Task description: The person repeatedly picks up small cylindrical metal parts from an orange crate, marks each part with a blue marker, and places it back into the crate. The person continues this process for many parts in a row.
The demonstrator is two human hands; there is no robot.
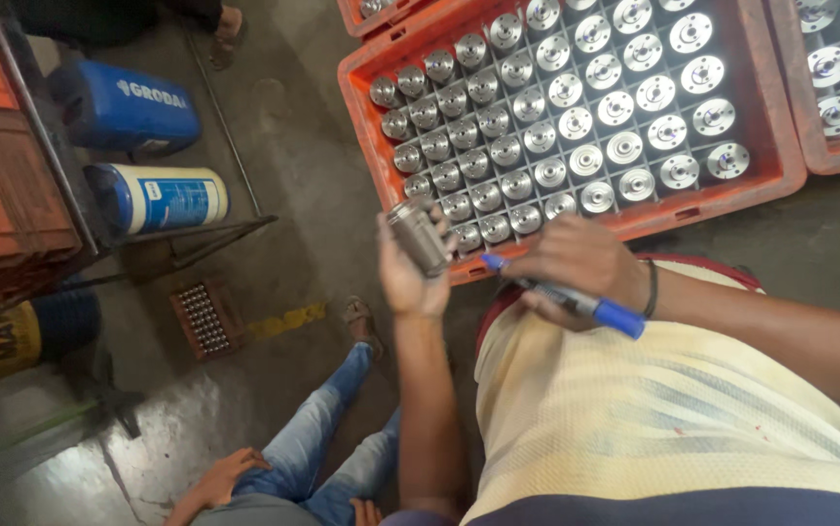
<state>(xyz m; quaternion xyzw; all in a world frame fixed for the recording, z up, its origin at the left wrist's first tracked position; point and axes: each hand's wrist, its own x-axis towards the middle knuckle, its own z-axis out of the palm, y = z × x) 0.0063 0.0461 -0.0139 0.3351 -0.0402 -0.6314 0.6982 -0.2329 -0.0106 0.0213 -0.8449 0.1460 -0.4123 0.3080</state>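
Head view: left hand [410, 268] grip clamped around metal cylinder [419, 236], right hand [576, 268] clasping blue marker [566, 297]

Left hand [410, 268]: raised, fingers wrapped around a grey metal cylinder [420, 237], held tilted. Right hand [576, 265]: grips a blue marker [566, 298], tip pointing toward the cylinder. Orange crate [366, 93]: on the concrete floor [293, 166], gridded compartments filled with upright metal parts [576, 122] (shiny round tops showing). Beside it, a second orange crate [829, 156], likewise stocked. Two blue-and-white canisters [157, 198] lie at left. Another person's denim-clad leg [327, 433] extends below.
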